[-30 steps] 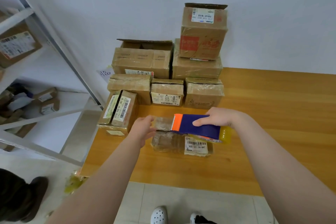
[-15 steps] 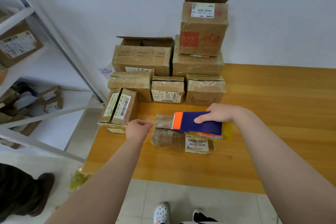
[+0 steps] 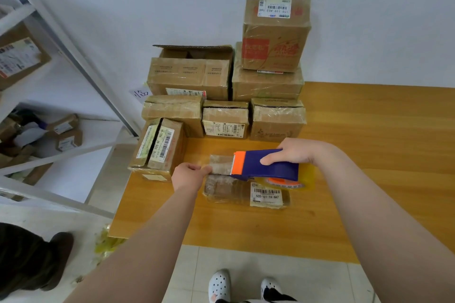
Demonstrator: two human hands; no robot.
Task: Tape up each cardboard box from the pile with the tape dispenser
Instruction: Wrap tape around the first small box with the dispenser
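Observation:
A small flat cardboard box (image 3: 230, 188) with a white barcode label lies on the wooden table (image 3: 369, 155) near its front left. My right hand (image 3: 296, 152) grips a blue and orange tape dispenser (image 3: 266, 166) just above that box, with a clear tape roll under its rear. My left hand (image 3: 188, 174) pinches the free end of the clear tape strip (image 3: 219, 163) pulled out to the left of the dispenser's blade. A pile of cardboard boxes (image 3: 226, 96) stands behind, against the wall.
A two-part labelled box (image 3: 158, 147) sits at the table's left edge beside my left hand. A white metal shelf rack (image 3: 61, 115) with small parcels stands to the left. A dark bag (image 3: 29, 261) lies on the floor. My white shoes show below the table edge.
My left hand has closed from loose fingers into a pinch on the tape end. The dispenser in my right hand has stayed over the small box, shifting slightly.

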